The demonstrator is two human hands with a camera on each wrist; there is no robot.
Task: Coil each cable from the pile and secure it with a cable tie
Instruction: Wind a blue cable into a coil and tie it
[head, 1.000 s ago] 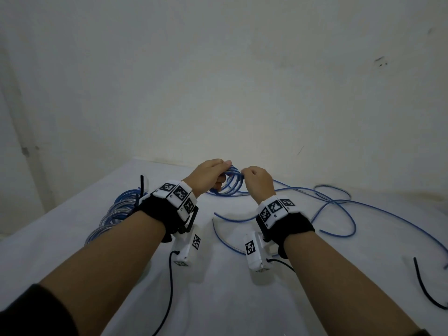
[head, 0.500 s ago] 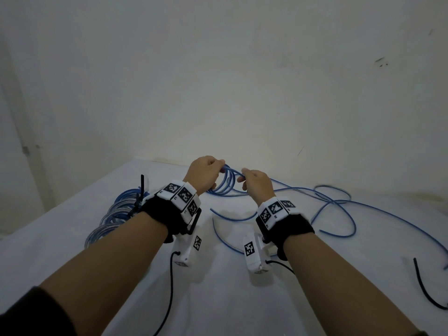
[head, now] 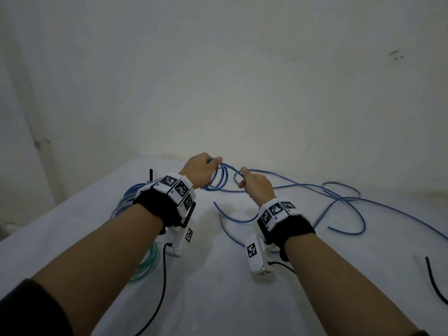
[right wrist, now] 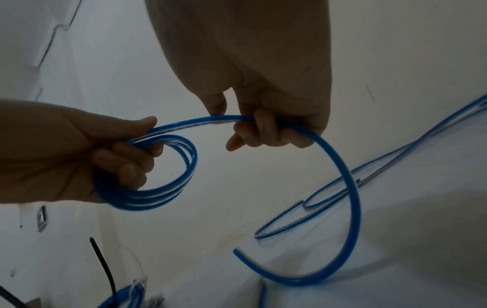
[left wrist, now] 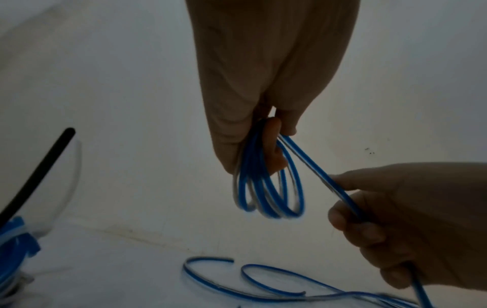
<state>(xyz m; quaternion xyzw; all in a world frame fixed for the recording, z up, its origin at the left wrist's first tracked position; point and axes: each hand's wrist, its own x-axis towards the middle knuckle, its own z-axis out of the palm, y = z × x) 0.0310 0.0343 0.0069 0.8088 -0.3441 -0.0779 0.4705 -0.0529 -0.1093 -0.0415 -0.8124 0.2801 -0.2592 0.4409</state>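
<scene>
So both hands are up off the white table (head: 218, 299), a little apart from each other, working the same blue cable (head: 339, 202). The left hand (head: 198, 170) has its fingers curled round a small bundle of loops (left wrist: 269, 193), several turns of cable hanging down from the grip like a teardrop. The right hand (head: 255, 187) sits just to the right of it, fingers and thumb curled round the single strand that runs out of that bundle. In the right wrist view the strand arcs from the left hand's thumb over to the right hand's fingers (right wrist: 263, 133), then swings down in a big curve to the table.

Rest of the blue cable sprawls loose across the table to the right and far side, in wide lazy bends up near the wall (head: 242, 81). On the left side of the table, behind the left wrist, there's a stack of already coiled cables (head: 126, 200), with a black strip (head: 151, 174) sticking up out of it. A greenish coil (head: 145, 265) peeks out under the left forearm. One loose black strip (head: 434, 280) lies at the near right edge.
</scene>
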